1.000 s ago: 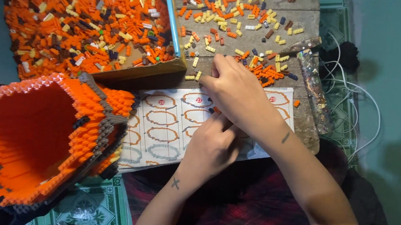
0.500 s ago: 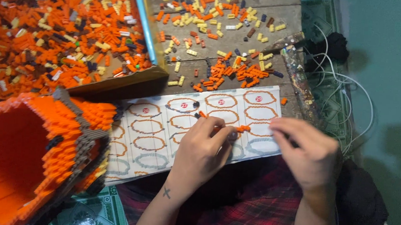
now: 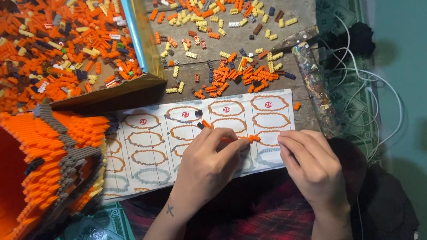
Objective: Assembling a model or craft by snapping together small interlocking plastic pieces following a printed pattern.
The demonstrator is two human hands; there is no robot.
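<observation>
My left hand (image 3: 209, 166) pinches a thin strip of small orange bricks (image 3: 245, 137) over the printed instruction sheet (image 3: 171, 147). My right hand (image 3: 312, 164) is just to the right of the strip, fingers curled, its fingertips close to the strip's end; whether they hold a brick I cannot tell. A big hollow orange brick model (image 3: 25, 167) with brown bands lies at the lower left. Loose orange, yellow and brown bricks (image 3: 236, 74) are scattered on the wooden board (image 3: 239, 41) beyond the sheet.
A cardboard box (image 3: 125, 91) full of mixed orange bricks fills the upper left. A paint-stained stick (image 3: 316, 87) lies at the board's right edge. White cables (image 3: 375, 96) and a dark cloth sit on the teal floor at right. My lap is covered in red plaid.
My right hand came back from the brick pile to the sheet and closed in on the strip. My left hand stayed on the sheet with the orange strip.
</observation>
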